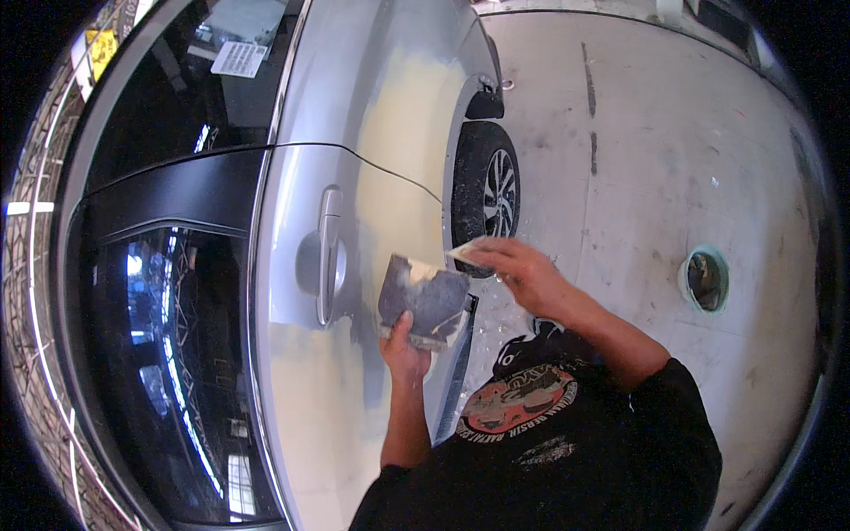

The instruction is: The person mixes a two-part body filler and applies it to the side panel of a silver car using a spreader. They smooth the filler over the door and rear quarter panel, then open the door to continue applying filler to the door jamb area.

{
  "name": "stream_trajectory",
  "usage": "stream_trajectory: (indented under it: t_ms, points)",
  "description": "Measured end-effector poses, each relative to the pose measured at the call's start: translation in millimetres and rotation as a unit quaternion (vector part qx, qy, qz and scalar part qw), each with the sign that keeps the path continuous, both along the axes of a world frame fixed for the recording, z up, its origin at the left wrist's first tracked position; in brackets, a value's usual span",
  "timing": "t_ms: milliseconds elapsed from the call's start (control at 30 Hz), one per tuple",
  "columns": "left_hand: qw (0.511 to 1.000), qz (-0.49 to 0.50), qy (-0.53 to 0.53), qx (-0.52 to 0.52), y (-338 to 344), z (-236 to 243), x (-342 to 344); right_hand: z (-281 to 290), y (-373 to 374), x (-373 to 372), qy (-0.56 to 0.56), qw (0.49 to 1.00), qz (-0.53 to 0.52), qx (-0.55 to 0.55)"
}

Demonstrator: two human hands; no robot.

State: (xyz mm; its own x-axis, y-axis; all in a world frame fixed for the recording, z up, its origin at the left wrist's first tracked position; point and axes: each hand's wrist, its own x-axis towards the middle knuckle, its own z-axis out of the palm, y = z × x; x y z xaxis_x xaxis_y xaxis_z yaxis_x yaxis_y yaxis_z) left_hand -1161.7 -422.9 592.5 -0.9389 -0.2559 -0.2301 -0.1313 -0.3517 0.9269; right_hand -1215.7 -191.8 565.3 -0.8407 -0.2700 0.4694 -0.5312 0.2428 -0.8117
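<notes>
My left hand grips a flat, dark grey putty board from below, its thumb on the face. Pale cream filler is smeared over the board's upper part and edges. Just right of the board, my right hand is closed on a thin pale putty spreader, whose tip points toward the board. Both are held close to the silver car's side. Cream filler patches cover the rear panel and the lower door.
A door handle projects left of the board. The car's wheel stands beyond my right hand. On the pale floor to the right sits a round, green-rimmed container. Dark windows line the car's left side.
</notes>
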Motion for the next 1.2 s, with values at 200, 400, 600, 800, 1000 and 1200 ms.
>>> stream_trajectory:
  t_ms: [200,400,600,800,1000,1200]
  points:
    - [0.989,-0.069,-0.036,-0.125,6.8,-9.8,-77.7,13.1,-4.1,-66.4,0.032,0.977,-0.025,0.209]
    - [0.905,0.021,-0.137,-0.401,16.2,-10.9,-126.2,-44.0,-25.5,-130.6,-0.083,0.97,0.207,0.092]
    - [0.957,0.192,0.08,-0.202,-4.7,27.7,-162.9,-94.9,-19.3,-259.1,-0.023,0.994,-0.066,0.078]
    - [0.915,0.148,0.04,-0.373,-11.9,10.4,-126.6,-107.0,-10.3,-353.5,0.173,0.956,-0.106,0.214]
    - [0.944,0.192,0.016,-0.266,-13.2,1.0,-115.1,-139.4,-1.6,-360.2,0.153,0.965,-0.078,0.2]
    - [0.925,0.209,-0.038,-0.316,-1.2,1.2,-124.4,-147.7,-10.0,-392.9,0.158,0.969,-0.092,0.164]
